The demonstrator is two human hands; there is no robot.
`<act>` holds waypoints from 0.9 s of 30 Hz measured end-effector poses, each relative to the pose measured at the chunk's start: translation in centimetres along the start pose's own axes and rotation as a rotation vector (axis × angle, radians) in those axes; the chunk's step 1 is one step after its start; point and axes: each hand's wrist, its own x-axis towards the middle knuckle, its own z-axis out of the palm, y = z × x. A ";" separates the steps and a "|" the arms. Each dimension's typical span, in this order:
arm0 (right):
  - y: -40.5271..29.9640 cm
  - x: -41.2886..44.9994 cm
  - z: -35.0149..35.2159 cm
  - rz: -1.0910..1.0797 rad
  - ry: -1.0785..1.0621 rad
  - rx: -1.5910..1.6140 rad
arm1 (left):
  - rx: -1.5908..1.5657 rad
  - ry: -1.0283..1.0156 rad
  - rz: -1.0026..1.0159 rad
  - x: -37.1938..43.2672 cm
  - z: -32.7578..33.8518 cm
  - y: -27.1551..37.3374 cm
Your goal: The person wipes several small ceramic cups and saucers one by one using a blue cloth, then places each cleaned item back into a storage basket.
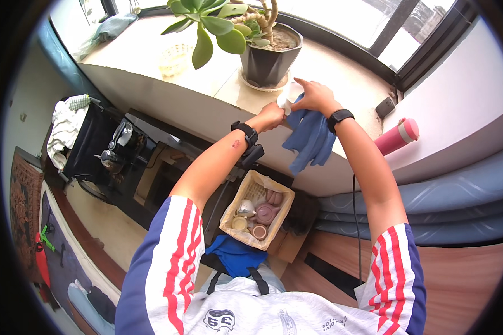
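My left hand [271, 116] is closed around a small white object [284, 104] at the front edge of the windowsill; what it is cannot be made out. Just to the right, my right hand [316, 97] is curved, thumb and forefinger spread beside that object. A blue cloth [312, 140] hangs over the sill edge beneath my right hand; whether its fingers grip the cloth is hidden. Behind both hands stands a succulent [211, 25] in a dark faceted pot [270, 63], on a pale saucer [255, 83].
Right on the sill is a pink flask [398, 136]; a clear ribbed dish [176, 60] sits left. Below my arms, a lined basket [227, 217] holds several cups and a lidded pot [265, 213]. A dark cable [355, 222] hangs near my right arm, by blue curtains [452, 188].
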 end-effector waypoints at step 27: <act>5.3 -10.3 0.5 0.336 0.158 0.310 | 0.023 0.347 0.360 -3.9 3.2 -2.0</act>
